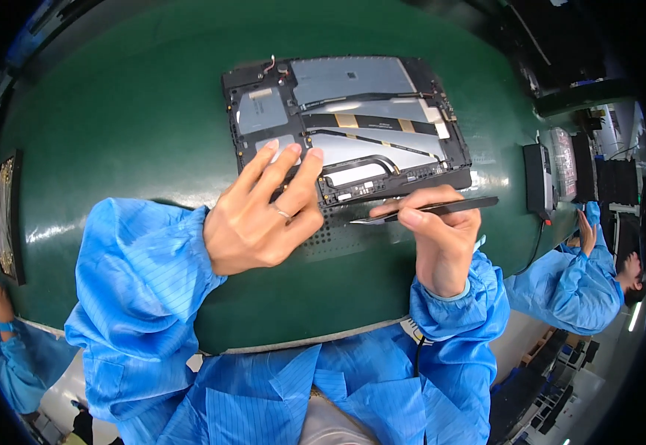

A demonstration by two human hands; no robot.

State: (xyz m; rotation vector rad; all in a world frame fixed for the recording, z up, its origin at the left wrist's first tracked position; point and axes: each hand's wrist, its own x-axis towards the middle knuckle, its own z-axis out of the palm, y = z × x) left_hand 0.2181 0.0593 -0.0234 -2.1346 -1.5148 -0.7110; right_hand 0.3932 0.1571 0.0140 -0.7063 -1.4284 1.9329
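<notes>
An opened tablet-like device chassis [352, 78] lies on the green mat, with black frame, grey metal plates and several dark flat cables across it. My left hand [263, 211] rests with fingers spread and fingertips on the chassis's near left part. A ring is on one of its fingers. Just off the near right edge of the chassis, my right hand [441, 230] pinches a pair of dark tweezers [479, 204] lying across the fingers. Their pale pointed tip aims left, over the mat below the chassis.
The green mat [130, 126] covers the table. A black box-shaped device [538, 182] with a cable stands at the right edge, beside a clear plastic container [562, 163]. At the left edge lies a tray [10, 215] of thin parts. People in blue smocks sit on both sides.
</notes>
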